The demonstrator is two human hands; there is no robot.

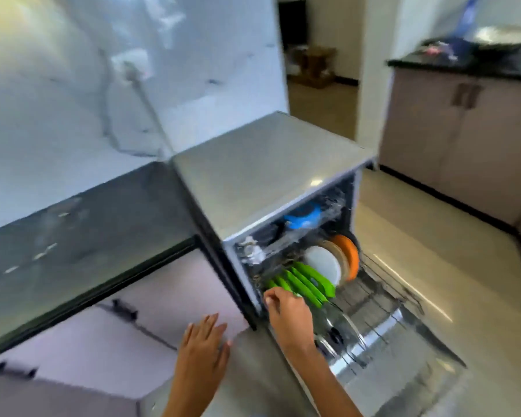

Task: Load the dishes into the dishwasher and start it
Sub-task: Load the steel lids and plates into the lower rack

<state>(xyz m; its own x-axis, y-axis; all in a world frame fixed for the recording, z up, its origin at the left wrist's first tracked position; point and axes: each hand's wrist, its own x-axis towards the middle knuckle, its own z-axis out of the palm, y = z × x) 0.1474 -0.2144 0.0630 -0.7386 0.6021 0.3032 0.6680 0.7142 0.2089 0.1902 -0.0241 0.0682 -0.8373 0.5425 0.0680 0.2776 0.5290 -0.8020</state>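
Green plates (306, 281) slotted upright in pulled-out lower rack (385, 284) of dishwasher (268, 164), beside white plate (322, 261) and orange plate (348, 254) | risk: nudging packed plates off their tines, chipping neighbours | right hand (286, 314) reaching in, fingers (272, 296) curled at nearest green plate, hold unclear through blur | left hand (203, 344) flat, fingers spread, gripping nothing, hovering beside dishwasher.

Hands at the open dishwasher (271, 176)

The right hand (286, 314) reaches the green plates (307, 281) in the pulled-out lower rack (385, 284), beside white and orange plates (346, 257); the left hand (203, 341) hovers flat, fingers (211, 322) straight.
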